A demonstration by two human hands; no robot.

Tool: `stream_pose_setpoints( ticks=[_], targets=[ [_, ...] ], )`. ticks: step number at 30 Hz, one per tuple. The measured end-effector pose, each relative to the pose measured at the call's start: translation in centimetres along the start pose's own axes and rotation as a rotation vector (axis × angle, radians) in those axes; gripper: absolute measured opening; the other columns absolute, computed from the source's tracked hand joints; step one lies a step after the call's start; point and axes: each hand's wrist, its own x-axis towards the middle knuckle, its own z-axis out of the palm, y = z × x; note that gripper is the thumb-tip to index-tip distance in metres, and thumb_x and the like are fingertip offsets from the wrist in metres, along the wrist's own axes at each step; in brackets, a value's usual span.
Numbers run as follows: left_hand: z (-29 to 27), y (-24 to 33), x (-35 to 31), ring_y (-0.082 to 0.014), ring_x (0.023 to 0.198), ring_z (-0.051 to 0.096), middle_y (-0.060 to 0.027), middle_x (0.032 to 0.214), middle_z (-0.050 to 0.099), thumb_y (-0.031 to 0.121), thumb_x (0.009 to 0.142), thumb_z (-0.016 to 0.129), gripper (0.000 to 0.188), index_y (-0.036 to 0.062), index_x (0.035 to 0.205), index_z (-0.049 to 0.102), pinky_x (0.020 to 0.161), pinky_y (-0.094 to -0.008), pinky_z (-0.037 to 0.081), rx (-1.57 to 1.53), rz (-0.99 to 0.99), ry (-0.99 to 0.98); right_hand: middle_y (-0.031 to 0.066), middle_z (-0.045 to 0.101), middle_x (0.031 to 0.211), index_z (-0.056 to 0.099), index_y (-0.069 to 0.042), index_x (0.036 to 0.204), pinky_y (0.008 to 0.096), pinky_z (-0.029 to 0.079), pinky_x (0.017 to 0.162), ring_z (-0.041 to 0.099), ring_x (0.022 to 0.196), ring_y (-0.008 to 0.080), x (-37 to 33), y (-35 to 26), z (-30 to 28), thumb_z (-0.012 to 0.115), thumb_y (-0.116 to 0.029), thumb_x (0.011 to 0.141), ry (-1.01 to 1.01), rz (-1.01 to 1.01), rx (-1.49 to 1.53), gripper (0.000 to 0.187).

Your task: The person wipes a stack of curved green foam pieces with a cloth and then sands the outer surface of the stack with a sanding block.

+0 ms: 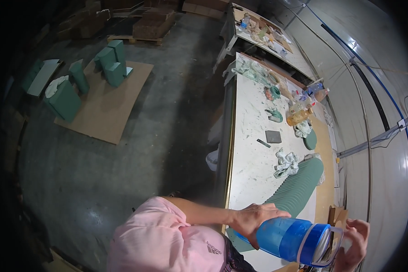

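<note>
My left hand (255,219) is closed around the body of a large translucent blue water bottle (285,235), which lies tilted on its side at the lower right. Its cap end, with a pale carrying loop (339,247), points to the right. Beside that loop is my right hand (354,245), its fingers curved and apart; whether a fingertip touches the loop I cannot make out. Behind the bottle a long green ribbed piece (299,186) lies on the white worktable (247,167).
On the table are a crumpled cloth (286,164), a dark square block (273,136), a tape roll (272,93) and an amber bottle (299,117). Green blocks (64,100) stand on cardboard (104,122) on the floor at left. A wall with pipes and cables runs along the right.
</note>
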Motion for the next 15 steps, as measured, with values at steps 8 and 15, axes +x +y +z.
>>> stream_pose_setpoints(
  ticks=[8, 15],
  targets=[
    [0.4, 0.4, -0.7, -0.0356, 0.108, 0.059, -0.017, 0.123, 0.062, 0.026, 0.051, 0.093, 0.108, 0.0002, 0.144, 0.044, 0.091, -0.0422, 0.053, 0.073, 0.024, 0.093, -0.0018, 0.059, 0.084, 0.064, 0.004, 0.107, 0.0222, 0.039, 0.062, 0.051, 0.073, 0.0063, -1.2, 0.8, 0.2, 0.077, -0.036, 0.09, -0.216, 0.504, 0.315, 0.045],
    [-0.2, -0.7, -1.5, -0.0385, 0.119, 0.054, -0.0171, 0.129, 0.058, 0.023, 0.052, 0.096, 0.106, 0.0032, 0.144, 0.047, 0.102, -0.0443, 0.047, 0.065, -0.073, 0.005, 0.0117, 0.054, 0.071, 0.063, -0.003, 0.082, 0.0418, 0.044, 0.061, 0.056, 0.069, 0.033, 0.7, -1.1, 0.9, 0.071, 0.002, 0.067, -0.309, 0.104, -0.187, 0.019]
  ],
)
